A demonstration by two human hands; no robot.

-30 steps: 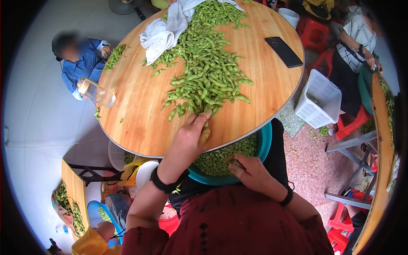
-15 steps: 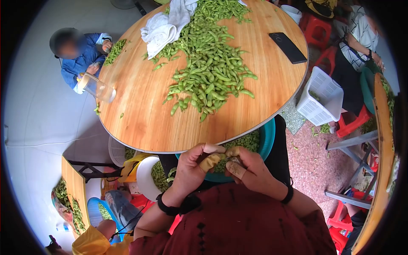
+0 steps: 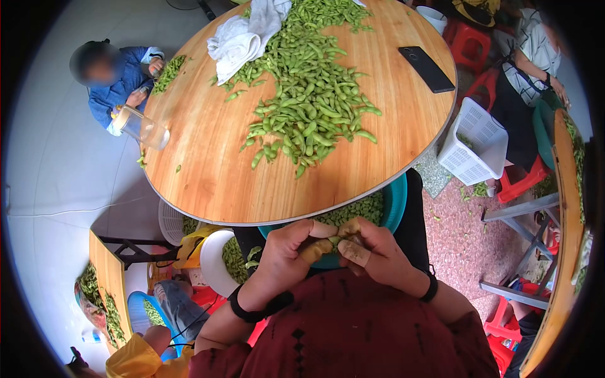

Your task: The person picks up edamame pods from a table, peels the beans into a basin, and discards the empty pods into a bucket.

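Observation:
Both hands meet in front of my body, at the table's near edge. My left hand (image 3: 291, 250) pinches a green edamame pod (image 3: 333, 240) with thumb and fingers. My right hand (image 3: 373, 247) is closed on the pod's other side, its thumb pressed close to it. Tan coverings wrap some fingertips of both hands. The pod is small and mostly hidden by the fingers. Below the hands stands a teal basin (image 3: 396, 205) with shelled green beans (image 3: 364, 210) in it. A long pile of edamame pods (image 3: 309, 113) lies on the round wooden table (image 3: 214, 170).
On the table lie a white cloth (image 3: 236, 47), a black phone (image 3: 426, 68) and a clear jar (image 3: 146, 131) at the left edge. A person in blue (image 3: 120, 85) sits at left beside more pods. A white basket (image 3: 474, 142) and red stools (image 3: 467, 45) stand at right.
My hands stay together at nearly the same place, with the fingers slightly shifted around the pod. The whole view has moved a few pixels.

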